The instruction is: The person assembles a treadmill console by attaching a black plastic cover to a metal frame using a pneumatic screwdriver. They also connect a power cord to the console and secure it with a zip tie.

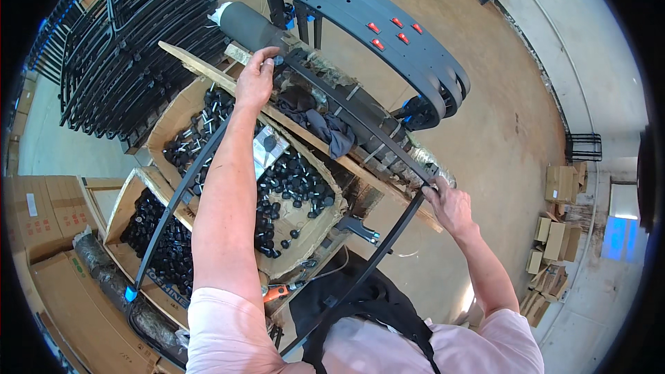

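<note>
In the head view, we hold a black metal frame (355, 112) across the middle of the picture. Our left hand (255, 83), at upper centre, curls over one corner, though its underside is hidden; our right hand (451, 206), right of centre, pinches the other corner between thumb and bent fingers. Gripping both corners probably keeps the frame level. Its crossbar lies along a padded beam (248, 26), whose wrapping likely spares the paint, and its legs run toward the lower edge, one ending in a blue cap (130, 294). Black-headed fittings (294, 179) fill an open carton (338, 206) left of centre, presumably for easy reach. Curved black panels (346, 7) at top centre carry red pieces (397, 22).
</note>
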A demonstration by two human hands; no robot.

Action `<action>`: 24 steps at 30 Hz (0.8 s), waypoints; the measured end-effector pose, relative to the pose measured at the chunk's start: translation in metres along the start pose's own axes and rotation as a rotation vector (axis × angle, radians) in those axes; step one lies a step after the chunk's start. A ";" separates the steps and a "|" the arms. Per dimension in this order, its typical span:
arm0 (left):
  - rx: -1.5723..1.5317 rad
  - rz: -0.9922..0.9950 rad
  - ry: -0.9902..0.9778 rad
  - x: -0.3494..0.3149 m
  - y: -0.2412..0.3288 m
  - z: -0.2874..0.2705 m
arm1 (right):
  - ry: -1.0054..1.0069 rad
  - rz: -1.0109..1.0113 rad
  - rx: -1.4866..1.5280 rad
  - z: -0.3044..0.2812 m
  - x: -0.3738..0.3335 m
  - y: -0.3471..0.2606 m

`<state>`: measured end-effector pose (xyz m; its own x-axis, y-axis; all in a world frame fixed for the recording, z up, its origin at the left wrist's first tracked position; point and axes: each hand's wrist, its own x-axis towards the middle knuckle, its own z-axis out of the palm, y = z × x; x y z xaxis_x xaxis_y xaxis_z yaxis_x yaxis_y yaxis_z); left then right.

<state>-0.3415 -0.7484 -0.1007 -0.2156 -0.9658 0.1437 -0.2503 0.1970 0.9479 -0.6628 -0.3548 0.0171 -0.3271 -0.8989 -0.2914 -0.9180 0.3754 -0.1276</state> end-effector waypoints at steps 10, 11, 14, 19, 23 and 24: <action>0.172 -0.021 -0.021 -0.004 0.007 0.000 | -0.236 0.053 -0.013 -0.016 0.003 0.001; 0.115 -0.055 -0.030 -0.005 0.009 0.000 | -0.250 0.051 -0.017 -0.014 0.003 0.005; 0.014 -0.142 -0.060 -0.005 0.012 -0.003 | -0.237 0.051 -0.016 -0.016 0.001 0.006; 0.219 -0.106 -0.021 -0.005 0.015 -0.001 | -0.199 0.037 -0.189 -0.021 0.008 0.000; 0.236 -0.049 -0.015 -0.004 0.009 0.000 | -0.192 0.098 -0.282 -0.011 0.013 -0.003; 0.207 -0.016 -0.013 -0.004 0.007 0.000 | -0.094 0.033 -0.210 -0.005 0.013 0.000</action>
<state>-0.3420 -0.7433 -0.0947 -0.2218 -0.9671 0.1243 -0.4417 0.2133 0.8714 -0.6684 -0.3675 0.0186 -0.3444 -0.8584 -0.3801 -0.9369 0.3402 0.0806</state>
